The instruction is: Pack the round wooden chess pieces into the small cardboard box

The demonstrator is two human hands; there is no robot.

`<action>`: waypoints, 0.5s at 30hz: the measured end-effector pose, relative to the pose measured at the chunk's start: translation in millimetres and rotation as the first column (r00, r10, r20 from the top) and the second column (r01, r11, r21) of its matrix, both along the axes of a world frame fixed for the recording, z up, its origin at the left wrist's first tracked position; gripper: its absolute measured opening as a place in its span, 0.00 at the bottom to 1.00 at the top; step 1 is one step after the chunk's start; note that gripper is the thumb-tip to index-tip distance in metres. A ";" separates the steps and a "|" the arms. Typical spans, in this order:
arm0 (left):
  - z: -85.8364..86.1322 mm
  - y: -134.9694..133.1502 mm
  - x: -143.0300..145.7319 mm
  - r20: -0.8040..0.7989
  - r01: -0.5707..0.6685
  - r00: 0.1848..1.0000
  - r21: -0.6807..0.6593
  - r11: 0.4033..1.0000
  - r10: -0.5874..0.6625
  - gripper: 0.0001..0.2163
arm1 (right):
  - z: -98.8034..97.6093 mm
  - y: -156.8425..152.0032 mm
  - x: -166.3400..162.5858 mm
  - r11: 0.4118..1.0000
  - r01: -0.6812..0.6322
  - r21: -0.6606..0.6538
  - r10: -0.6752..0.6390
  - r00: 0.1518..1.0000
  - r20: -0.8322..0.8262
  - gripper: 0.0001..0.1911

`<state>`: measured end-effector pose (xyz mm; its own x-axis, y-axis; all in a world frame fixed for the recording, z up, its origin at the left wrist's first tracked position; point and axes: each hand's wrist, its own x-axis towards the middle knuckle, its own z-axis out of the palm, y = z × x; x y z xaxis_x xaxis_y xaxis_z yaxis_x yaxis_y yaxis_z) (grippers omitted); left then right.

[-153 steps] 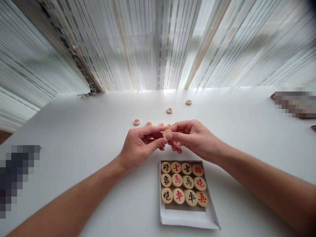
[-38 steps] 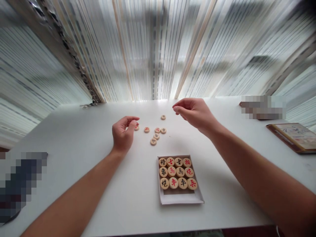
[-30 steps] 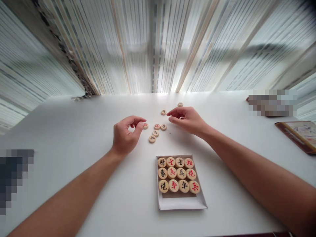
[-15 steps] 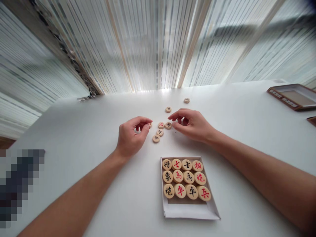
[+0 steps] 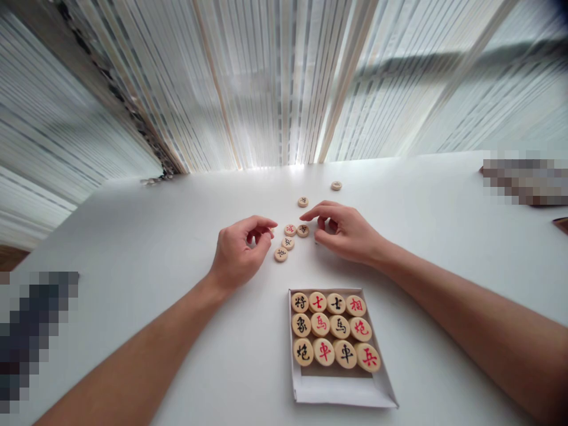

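Note:
My left hand (image 5: 242, 248) hovers over the white table with thumb and forefinger apart. Just behind its fingertips shows the edge of a xiangqi piece (image 5: 272, 230), mostly hidden. My right hand (image 5: 344, 229) is curved, its thumb and forefinger spread, close to a piece with a black character (image 5: 303, 231). Between the hands lies a piece with a red character (image 5: 290, 229), touching the black one. Two more black-marked pieces, an upper one (image 5: 288, 243) and a lower one (image 5: 281, 254), lie in front of it. Neither hand visibly holds anything.
Closer to me sits a shallow white box (image 5: 337, 395) with rows of red and black xiangqi pieces. Two loose pieces lie farther back, one (image 5: 302, 202) nearer and one (image 5: 336, 186) beyond. Striped string curtains (image 5: 266, 83) hang behind the table (image 5: 177, 201).
Both hands have shifted slightly; the left thumb and forefinger now stand a little farther apart, as do the right ones. The loose pieces keep their arrangement, and the view has tilted slightly.

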<state>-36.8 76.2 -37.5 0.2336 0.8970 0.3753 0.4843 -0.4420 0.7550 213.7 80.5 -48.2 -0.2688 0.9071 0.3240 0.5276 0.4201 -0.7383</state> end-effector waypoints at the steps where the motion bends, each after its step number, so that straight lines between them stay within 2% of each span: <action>1: 0.3 -0.2 0.0 -0.001 0.001 1.000 0.001 1.000 -0.001 0.10 | 0.0 0.1 0.0 1.000 -0.004 -0.001 0.004 1.000 0.005 0.21; 11: -2.7 0.1 -1.1 -0.001 0.003 1.000 0.013 1.000 -0.003 0.10 | 0.7 -1.3 -1.5 0.999 -0.032 0.024 0.028 0.990 0.140 0.20; 15: -2.7 0.2 -1.2 -0.006 0.008 1.000 0.020 1.000 -0.008 0.10 | 0.5 -1.5 -3.3 0.999 -0.029 0.020 0.026 0.988 0.152 0.12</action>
<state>-38.1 76.3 -40.2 0.2428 0.8873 0.3920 0.4854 -0.4610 0.7429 210.3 79.0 -47.7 -0.3408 0.8918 0.2975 0.6207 0.4512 -0.6412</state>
